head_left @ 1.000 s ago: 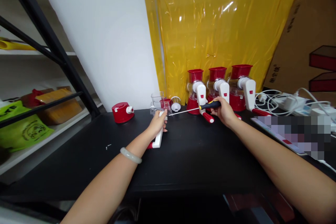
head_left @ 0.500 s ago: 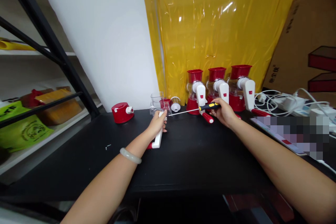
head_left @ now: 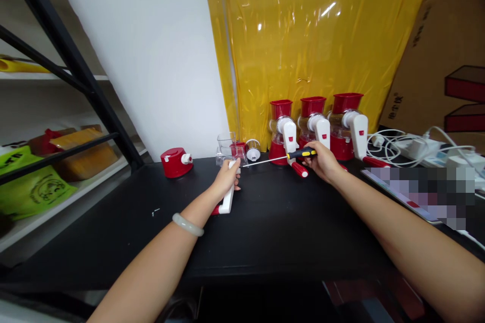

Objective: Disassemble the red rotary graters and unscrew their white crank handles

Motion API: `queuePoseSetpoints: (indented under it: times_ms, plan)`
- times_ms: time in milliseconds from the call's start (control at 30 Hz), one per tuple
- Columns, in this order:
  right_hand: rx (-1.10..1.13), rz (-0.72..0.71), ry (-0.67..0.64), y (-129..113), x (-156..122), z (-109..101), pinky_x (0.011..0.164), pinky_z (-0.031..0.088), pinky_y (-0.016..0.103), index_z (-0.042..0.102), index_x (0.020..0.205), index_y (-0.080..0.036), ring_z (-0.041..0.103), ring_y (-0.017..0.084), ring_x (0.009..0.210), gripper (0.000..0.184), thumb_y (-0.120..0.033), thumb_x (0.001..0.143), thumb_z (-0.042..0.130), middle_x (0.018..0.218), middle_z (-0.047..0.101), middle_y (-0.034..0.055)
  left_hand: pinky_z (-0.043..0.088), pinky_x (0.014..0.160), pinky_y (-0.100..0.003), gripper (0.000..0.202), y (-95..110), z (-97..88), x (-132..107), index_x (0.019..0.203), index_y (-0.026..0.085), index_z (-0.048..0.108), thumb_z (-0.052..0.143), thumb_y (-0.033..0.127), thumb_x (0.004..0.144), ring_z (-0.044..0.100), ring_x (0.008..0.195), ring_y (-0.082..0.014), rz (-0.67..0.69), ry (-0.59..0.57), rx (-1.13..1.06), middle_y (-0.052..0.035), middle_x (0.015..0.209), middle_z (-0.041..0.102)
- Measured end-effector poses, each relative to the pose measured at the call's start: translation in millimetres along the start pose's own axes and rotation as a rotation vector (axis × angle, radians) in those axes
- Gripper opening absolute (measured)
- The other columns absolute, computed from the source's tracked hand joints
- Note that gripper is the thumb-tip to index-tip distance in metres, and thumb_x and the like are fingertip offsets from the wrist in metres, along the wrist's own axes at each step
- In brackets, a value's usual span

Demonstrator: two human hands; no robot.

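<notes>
My left hand point(head_left: 228, 177) is wrapped round a white crank handle point(head_left: 227, 202) whose red grip points left, just above the black table. In my right hand point(head_left: 320, 160) is a screwdriver point(head_left: 301, 153) with a black and yellow handle. Its long shaft runs left, and the tip meets the upper end of the crank at my left fingers; the exact contact is too small to make out. Behind my left hand stands a clear plastic housing point(head_left: 226, 142). Beside it lie a drum grater point(head_left: 253, 150) and a small red part point(head_left: 238, 149).
A red round base point(head_left: 176, 162) sits at the left on the black table point(head_left: 265, 242). Three rotary graters point(head_left: 347, 126) stand in a row at the back right. White cables point(head_left: 394, 149) and a tablet point(head_left: 401, 194) lie at the right. A shelf frame point(head_left: 76, 65) rises at the left.
</notes>
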State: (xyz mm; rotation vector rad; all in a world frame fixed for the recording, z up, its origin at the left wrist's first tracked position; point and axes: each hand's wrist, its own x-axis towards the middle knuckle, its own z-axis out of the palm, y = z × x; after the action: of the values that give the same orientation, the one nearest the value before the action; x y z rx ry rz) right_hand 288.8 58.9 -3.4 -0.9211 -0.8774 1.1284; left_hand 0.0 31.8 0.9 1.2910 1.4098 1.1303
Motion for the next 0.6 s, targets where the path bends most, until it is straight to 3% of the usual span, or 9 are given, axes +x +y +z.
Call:
queuePoseSetpoints:
  times_ms: [133, 267, 333, 467, 600]
  plan:
    - [0.03, -0.042, -0.028, -3.6, -3.9, 2.2, 0.042, 0.04, 0.022, 0.052, 0.074, -0.022, 0.043, 0.009, 0.04, 0.017, -0.037, 0.075, 0.059, 0.05, 0.05, -0.004, 0.042, 0.038, -0.017, 0.032, -0.3, 0.2, -0.2, 0.096, 0.023, 0.042, 0.05, 0.054, 0.091, 0.04, 0.039, -0.0049, 0.001, 0.001, 0.007, 0.0064, 0.064, 0.046]
    - [-0.065, -0.103, -0.086, -4.5, -6.5, 1.4, 0.037, 0.031, 0.022, 0.052, 0.071, -0.022, 0.031, 0.008, 0.032, 0.036, -0.057, 0.082, 0.055, 0.037, 0.035, -0.0072, 0.043, 0.038, -0.017, 0.032, -0.8, 0.1, 0.2, 0.097, 0.023, 0.042, 0.05, 0.053, 0.091, 0.041, 0.039, -0.0047, 0.005, -0.002, -0.003, 0.0063, 0.065, 0.046]
    - [-0.088, -0.122, -0.097, -4.2, -6.5, 1.1, 0.036, 0.03, 0.022, 0.052, 0.072, -0.022, 0.029, 0.008, 0.031, 0.033, -0.053, 0.082, 0.057, 0.035, 0.032, -0.0084, 0.042, 0.037, -0.017, 0.032, -0.8, -0.2, 0.7, 0.096, 0.023, 0.042, 0.05, 0.054, 0.091, 0.04, 0.039, -0.0047, 0.003, 0.001, -0.006, 0.0064, 0.065, 0.046]
    - [-0.051, -0.107, -0.027, -3.9, -4.8, 2.4, 0.039, 0.038, 0.022, 0.053, 0.076, -0.022, 0.036, 0.008, 0.035, 0.014, -0.032, 0.076, 0.062, 0.043, 0.041, -0.0077, 0.043, 0.037, -0.018, 0.031, -0.5, -0.4, 0.5, 0.095, 0.023, 0.042, 0.049, 0.053, 0.092, 0.04, 0.038, -0.005, 0.004, 0.002, 0.0, 0.0063, 0.065, 0.046]
    - [0.012, -0.122, -0.004, -4.1, -2.4, 3.1, 0.042, 0.041, 0.022, 0.052, 0.077, -0.023, 0.044, 0.008, 0.042, 0.012, -0.025, 0.07, 0.062, 0.056, 0.05, -0.0057, 0.043, 0.037, -0.018, 0.033, -1.5, 0.1, -0.5, 0.095, 0.023, 0.041, 0.05, 0.054, 0.091, 0.041, 0.039, -0.0051, 0.002, -0.007, 0.01, 0.0064, 0.064, 0.046]
